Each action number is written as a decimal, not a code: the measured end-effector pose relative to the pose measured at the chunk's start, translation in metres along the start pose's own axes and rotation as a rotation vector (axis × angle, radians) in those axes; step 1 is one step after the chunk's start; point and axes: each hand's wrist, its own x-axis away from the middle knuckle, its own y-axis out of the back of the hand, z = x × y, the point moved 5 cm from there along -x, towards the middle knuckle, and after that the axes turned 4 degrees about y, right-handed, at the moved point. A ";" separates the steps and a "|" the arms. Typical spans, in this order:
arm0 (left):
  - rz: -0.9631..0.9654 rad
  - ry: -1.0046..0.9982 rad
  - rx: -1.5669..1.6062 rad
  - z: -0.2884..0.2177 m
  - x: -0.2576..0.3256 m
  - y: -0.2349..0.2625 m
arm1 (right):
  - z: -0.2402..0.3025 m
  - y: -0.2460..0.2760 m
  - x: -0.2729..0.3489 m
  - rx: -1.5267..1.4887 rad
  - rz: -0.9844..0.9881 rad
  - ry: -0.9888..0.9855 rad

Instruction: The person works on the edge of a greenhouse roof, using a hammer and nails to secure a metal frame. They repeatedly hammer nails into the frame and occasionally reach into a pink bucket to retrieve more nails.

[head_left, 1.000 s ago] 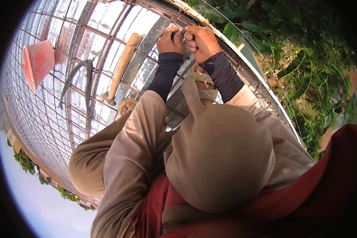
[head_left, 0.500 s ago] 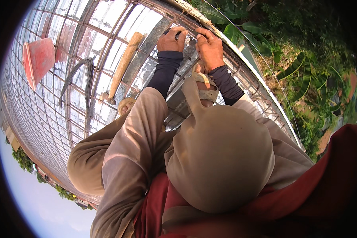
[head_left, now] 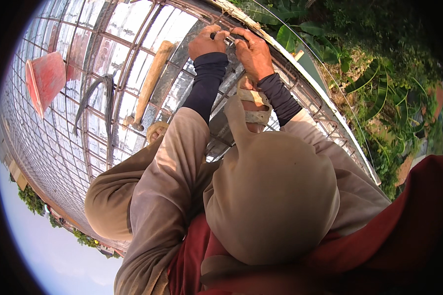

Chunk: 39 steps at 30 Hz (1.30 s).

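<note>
Both hands work close together at the rebar (head_left: pixel 230 22) along the roof-like edge. My left hand (head_left: pixel 207 42) has its fingers curled in, and a small dark thing shows between them; its kind is too small to make out. Beside it on the right, my right hand (head_left: pixel 254 53) bends over the bars with thumb and fingers drawn together. Whatever its fingertips grip is hidden. Left of the hands, a hammer (head_left: pixel 153 78) with a wooden handle lies on the steel mesh. A folded bundle of dark tie wire (head_left: pixel 109 105) hangs over the bars farther left.
A red plastic container (head_left: pixel 48 81) lies tipped on the mesh at the far left. Shiny sheeting (head_left: pixel 125 19) lies beneath the bars. A pale board edge (head_left: pixel 325 101) runs along the right, with a thin line and plants (head_left: pixel 374 93) beyond. My sandalled foot (head_left: pixel 253 105) stands below my right hand.
Both hands have shifted slightly up and to the left along the bars. My left fingers have turned, showing the dark thing between them. The hammer and wire lie as before.
</note>
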 end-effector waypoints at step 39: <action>-0.060 -0.102 0.043 -0.007 0.028 -0.021 | 0.015 0.008 0.012 0.085 -0.101 0.126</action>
